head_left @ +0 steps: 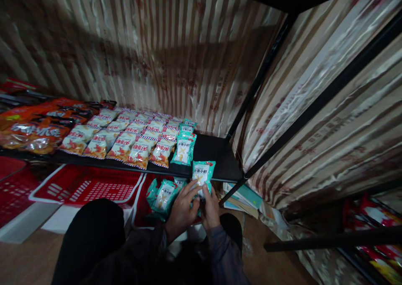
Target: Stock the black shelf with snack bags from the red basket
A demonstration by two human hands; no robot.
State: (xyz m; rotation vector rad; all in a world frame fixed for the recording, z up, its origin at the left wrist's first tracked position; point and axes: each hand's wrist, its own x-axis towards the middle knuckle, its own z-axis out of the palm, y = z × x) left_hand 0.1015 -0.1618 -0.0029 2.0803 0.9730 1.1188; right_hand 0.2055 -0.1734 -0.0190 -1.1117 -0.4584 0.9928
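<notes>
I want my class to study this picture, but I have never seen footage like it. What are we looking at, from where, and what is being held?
One camera, worn on a person's head, looks forward and down. No machine: the left hand and right hand together hold a teal snack packet just in front of a black shelf. On the shelf lie rows of white-and-red snack packets, some teal ones and orange bags. More teal packets sit below, by a red basket.

"小鱼小虾" on teal snack pkt (202,172)
</notes>
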